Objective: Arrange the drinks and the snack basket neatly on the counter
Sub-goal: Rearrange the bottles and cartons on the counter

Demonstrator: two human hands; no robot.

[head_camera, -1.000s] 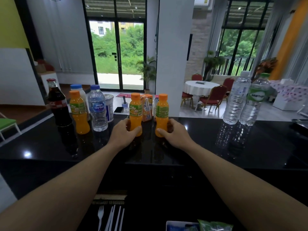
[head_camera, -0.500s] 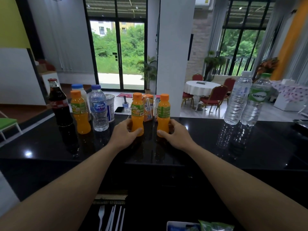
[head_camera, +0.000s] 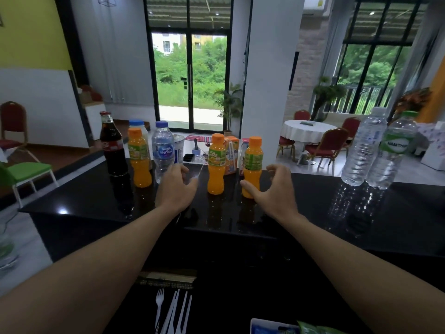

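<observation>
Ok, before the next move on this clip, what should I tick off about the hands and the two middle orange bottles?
1. Left hand free of the middle-left orange bottle: ok, open and apart from it.
2. Right hand free of the middle-right orange bottle: cannot tell, thumb sits at its base, fingers spread.
3. Both bottles upright on the counter: ok.
4. Gap between the two bottles: ok.
5. Snack basket on the counter: not ok, only its edge shows at the bottom of the frame.
</observation>
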